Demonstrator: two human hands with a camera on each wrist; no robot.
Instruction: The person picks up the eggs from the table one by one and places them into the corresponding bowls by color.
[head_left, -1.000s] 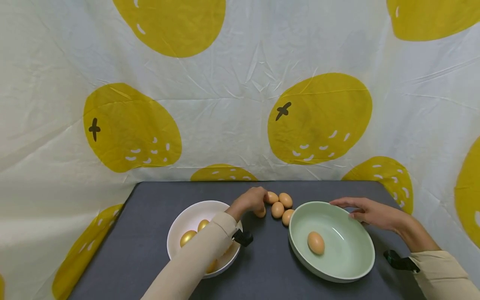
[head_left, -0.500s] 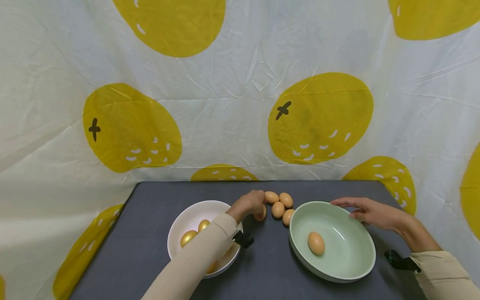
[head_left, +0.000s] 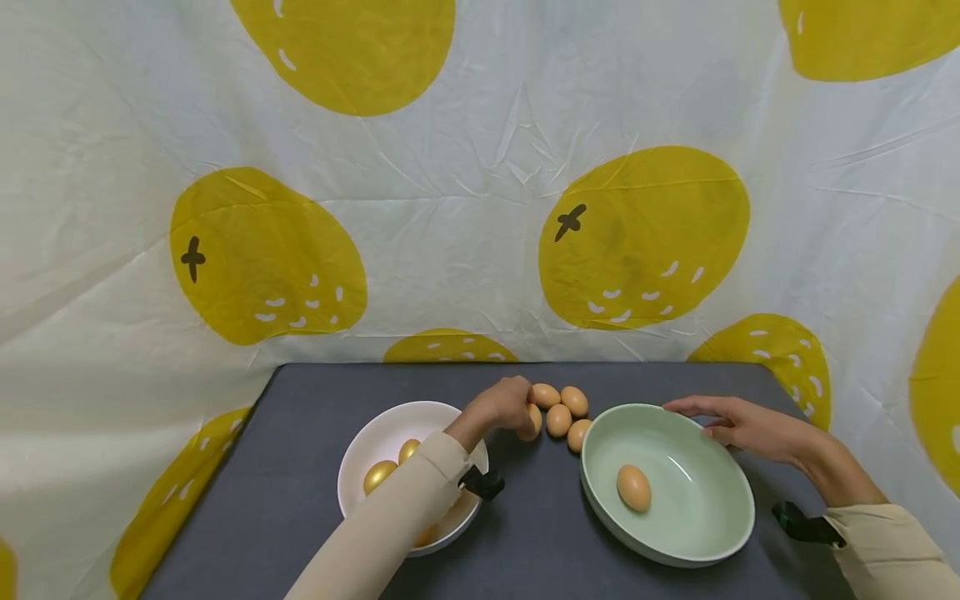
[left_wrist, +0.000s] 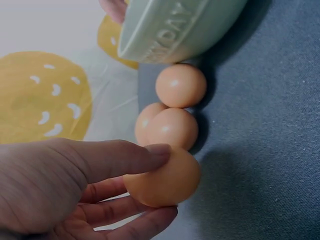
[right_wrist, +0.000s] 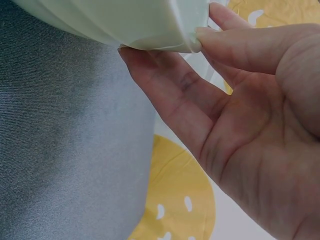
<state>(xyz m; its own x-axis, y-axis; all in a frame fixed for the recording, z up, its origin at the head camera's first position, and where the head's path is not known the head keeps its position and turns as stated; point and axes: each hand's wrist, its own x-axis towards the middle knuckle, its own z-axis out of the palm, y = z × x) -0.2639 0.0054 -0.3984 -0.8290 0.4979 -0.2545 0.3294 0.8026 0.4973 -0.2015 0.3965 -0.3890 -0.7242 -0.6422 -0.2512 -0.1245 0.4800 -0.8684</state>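
My left hand point(head_left: 497, 408) holds a brown egg point(left_wrist: 167, 182) between thumb and fingers, on the dark table. In the left wrist view the thumb lies over the egg and the fingers come round its other side. Several more brown eggs point(head_left: 558, 421) lie clustered just right of it. My right hand point(head_left: 757, 429) grips the far right rim of a light green bowl point(head_left: 701, 517), thumb on the rim and fingers against the outside in the right wrist view. One brown egg point(head_left: 634, 488) lies inside this bowl.
A white bowl point(head_left: 358, 446) with several golden eggs point(head_left: 380, 476) stands at the left, partly hidden under my left sleeve point(head_left: 393, 517). Behind the dark table point(head_left: 255, 500) hangs a white cloth point(head_left: 450, 250) with yellow fruit prints.
The egg in my left hand has shifted slightly right, closer to the clustered eggs, and more of it shows. My right hand and the green bowl stay put.
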